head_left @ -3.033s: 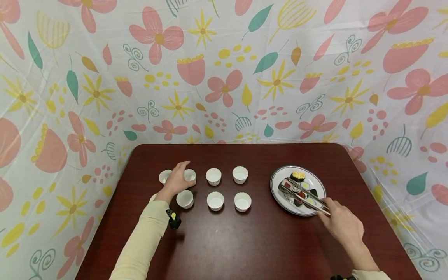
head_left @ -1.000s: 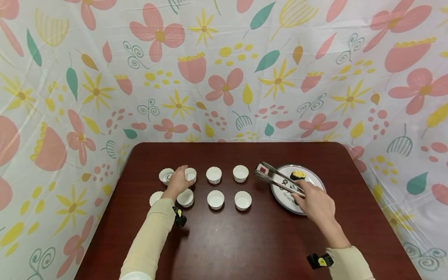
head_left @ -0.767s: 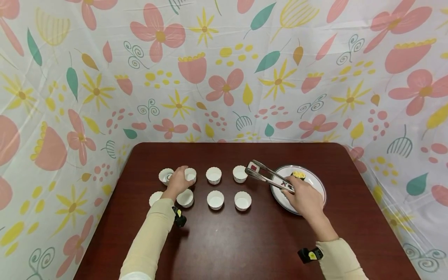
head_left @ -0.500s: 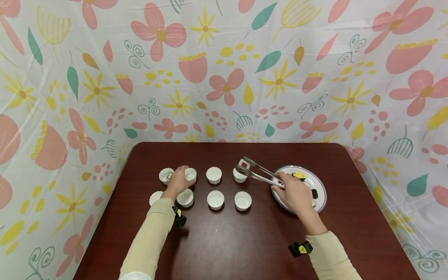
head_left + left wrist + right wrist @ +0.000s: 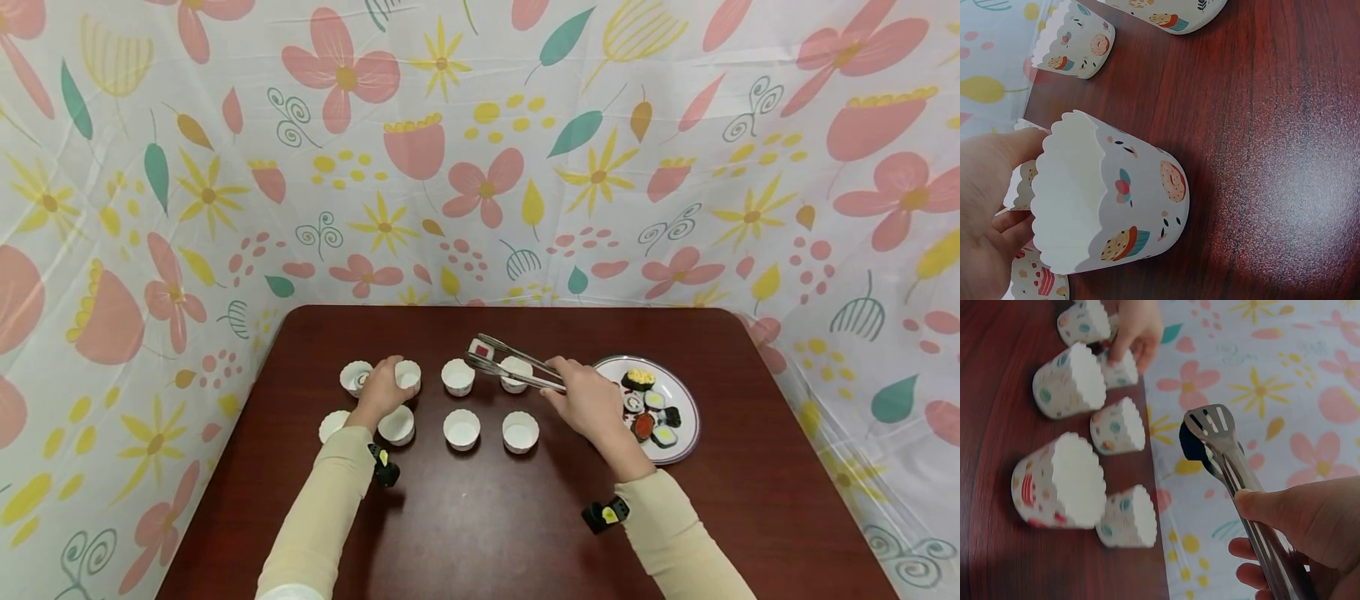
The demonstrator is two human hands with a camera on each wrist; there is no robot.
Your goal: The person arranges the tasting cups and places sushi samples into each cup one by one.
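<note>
My right hand [image 5: 592,400] grips metal tongs [image 5: 517,378], whose tips pinch a sushi roll piece [image 5: 481,349] with white rice and a red centre. Dark seaweed [image 5: 1192,442] wraps the piece in the right wrist view. The tongs pass above the back row of white paper baking cups, with the piece over the back edge of the third cup [image 5: 458,379]. At the left, my left hand [image 5: 381,393] holds the second back-row baking cup [image 5: 408,377] between thumb and fingers. In the left wrist view a front-row cup [image 5: 1141,194] partly hides that hand.
Several scallop-rimmed cups stand in two rows on the dark red table [image 5: 465,533]. The back-left cup [image 5: 351,379] has a small roll in it. At the right lies a white plate [image 5: 692,433] bearing several sushi pieces. A flowered cloth hangs behind.
My right hand took the sushi roll piece off the plate with the tongs and carried it left, past the fourth back-row cup. My left hand stays at the same cup.
</note>
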